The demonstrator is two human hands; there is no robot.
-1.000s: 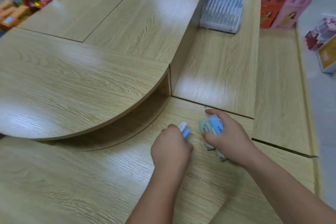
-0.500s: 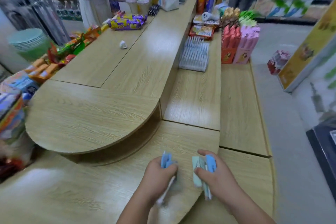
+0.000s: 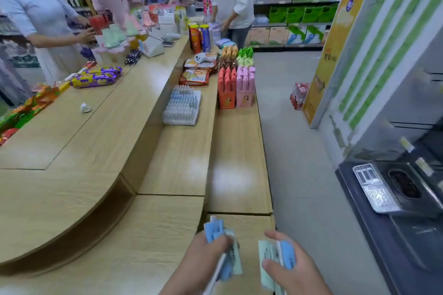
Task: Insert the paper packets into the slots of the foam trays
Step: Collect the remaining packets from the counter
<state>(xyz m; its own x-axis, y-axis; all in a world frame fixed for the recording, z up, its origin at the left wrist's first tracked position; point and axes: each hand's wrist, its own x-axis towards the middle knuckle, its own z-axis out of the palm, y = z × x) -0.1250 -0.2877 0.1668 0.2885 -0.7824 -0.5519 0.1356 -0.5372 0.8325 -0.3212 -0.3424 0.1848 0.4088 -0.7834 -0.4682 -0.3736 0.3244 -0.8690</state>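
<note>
One wide head-worn view looks forward and down along the counter (image 3: 172, 155); the left hand (image 3: 203, 263) and right hand (image 3: 292, 270), gripping packets (image 3: 269, 256), sit nearest the lens.

Print on the yellow sign (image 3: 333, 55) and the paper packets (image 3: 266, 256) is too blurred to read.

Blurry paper packets (image 3: 214, 231), print illegible

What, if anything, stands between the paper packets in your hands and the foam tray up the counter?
Nothing visible does. The left hand and right hand hold paper packets at the near end of the counter, and the wood between them and the foam tray lies bare.
</note>
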